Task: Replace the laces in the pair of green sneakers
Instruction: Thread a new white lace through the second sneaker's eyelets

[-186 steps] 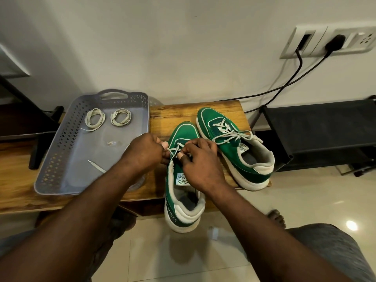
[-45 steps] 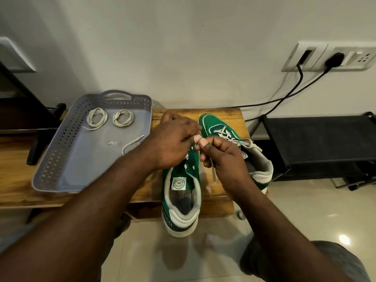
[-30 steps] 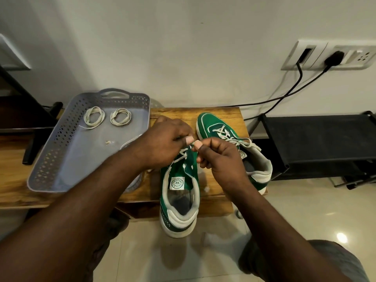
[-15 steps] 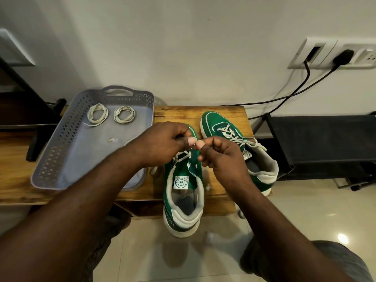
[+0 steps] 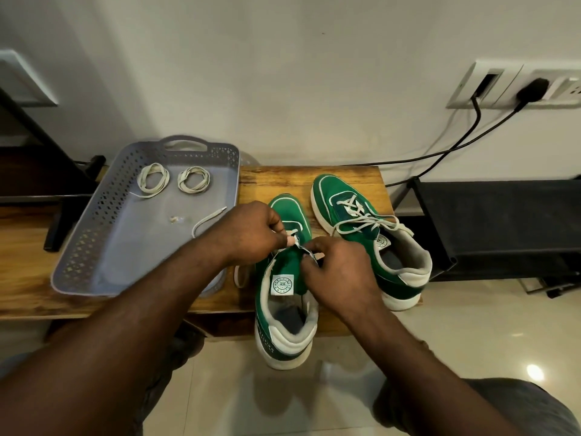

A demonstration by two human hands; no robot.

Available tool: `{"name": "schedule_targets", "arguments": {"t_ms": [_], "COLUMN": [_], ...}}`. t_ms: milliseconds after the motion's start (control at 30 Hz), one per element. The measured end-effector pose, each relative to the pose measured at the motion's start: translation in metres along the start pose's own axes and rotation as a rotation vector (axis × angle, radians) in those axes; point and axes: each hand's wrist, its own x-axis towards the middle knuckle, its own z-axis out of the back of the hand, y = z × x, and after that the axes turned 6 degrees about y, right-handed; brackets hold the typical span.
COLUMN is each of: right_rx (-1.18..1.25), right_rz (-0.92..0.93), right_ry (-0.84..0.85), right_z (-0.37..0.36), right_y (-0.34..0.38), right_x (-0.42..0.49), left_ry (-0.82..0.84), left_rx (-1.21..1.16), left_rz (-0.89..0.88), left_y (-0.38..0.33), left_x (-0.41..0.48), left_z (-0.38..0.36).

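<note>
Head view: left hand [image 5: 251, 235], right hand [image 5: 340, 272] each pinching lace [image 5: 291, 231] directly over near green sneaker [image 5: 289, 210]

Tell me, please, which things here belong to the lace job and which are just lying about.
In the job: near sneaker, its lace pinched by left hand and right hand, far sneaker, two coiled laces, tray.
Lying about: wall sockets, black cables, black rack.
</note>
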Motion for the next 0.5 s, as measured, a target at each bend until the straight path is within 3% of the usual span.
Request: {"name": "schedule_targets", "arguments": {"t_ms": [233,500], "right_rx": [0.652,0.934], "right_rz": [-0.301,-0.427], "right_ry": [0.094,0.153], "right_z": [0.004,0.000], "right_y": [-0.012,-0.021], "right_x": [0.005,0.011], "left_ry": [-0.014,-0.034], "left_rx": [0.007,-0.101], "left_rz": [0.049,0.083], "left_y": [-0.004,-0.006], "left_x": [0.004,0.004], "left_z": [-0.017,-0.022]}}
